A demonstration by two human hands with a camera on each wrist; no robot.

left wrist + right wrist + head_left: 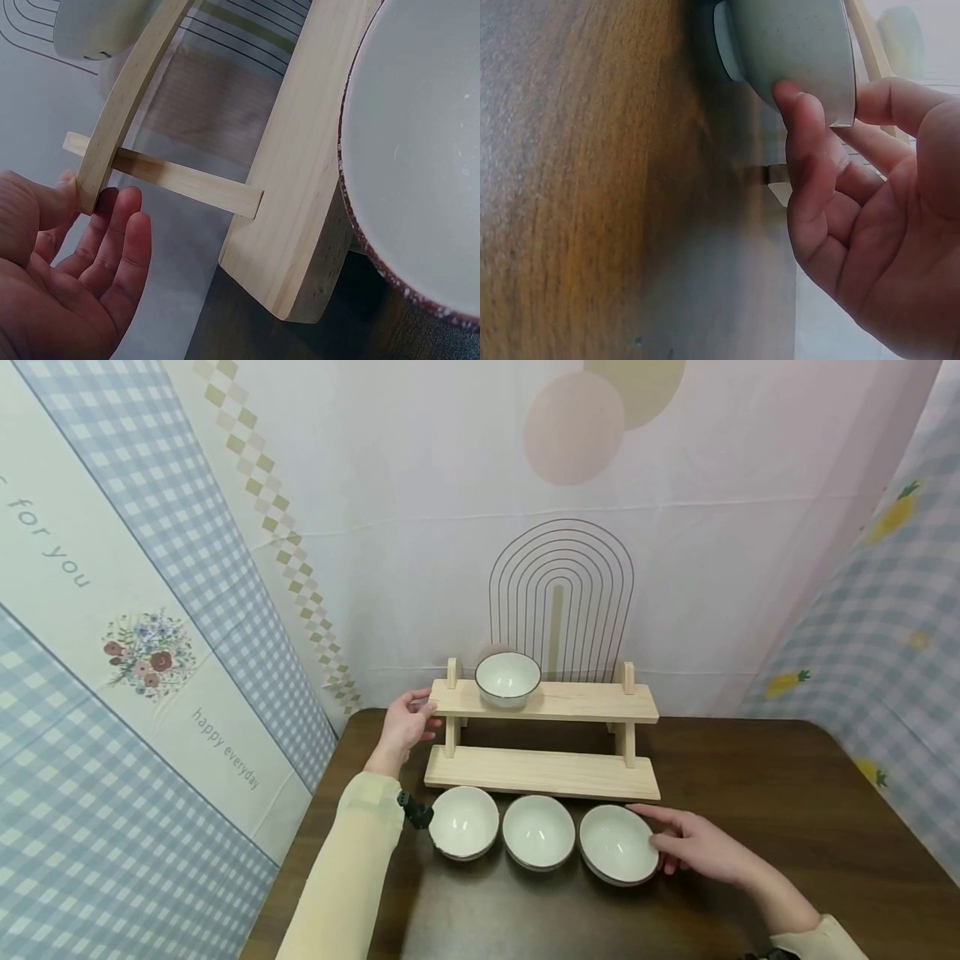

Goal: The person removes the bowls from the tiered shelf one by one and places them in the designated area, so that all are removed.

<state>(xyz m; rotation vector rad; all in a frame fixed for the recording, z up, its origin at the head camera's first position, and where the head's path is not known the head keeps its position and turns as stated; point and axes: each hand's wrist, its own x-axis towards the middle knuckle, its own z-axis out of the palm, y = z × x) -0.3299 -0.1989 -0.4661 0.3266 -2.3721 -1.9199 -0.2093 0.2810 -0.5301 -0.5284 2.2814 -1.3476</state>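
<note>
A two-tier wooden shelf (pixel 543 774) stands on the table. My left hand (pixel 406 727) holds the left end of its upper board, thumb on top and fingers beneath, as the left wrist view shows of the board (pixel 124 112). One white bowl with a dark rim (pixel 507 681) sits on the upper board, left of centre. Three similar bowls stand in a row before the shelf: a left bowl (pixel 464 823), a middle bowl (pixel 538 832) and a right bowl (pixel 618 845). My right hand (pixel 701 843) grips the right bowl, thumb at its rim and fingertips against its outer side (pixel 795 52).
The dark wooden table (pixel 765 785) extends to both sides of the shelf and in front of the bowls. A patterned cloth (pixel 420 585) hangs behind it, with checked cloths (pixel 862 635) at the sides.
</note>
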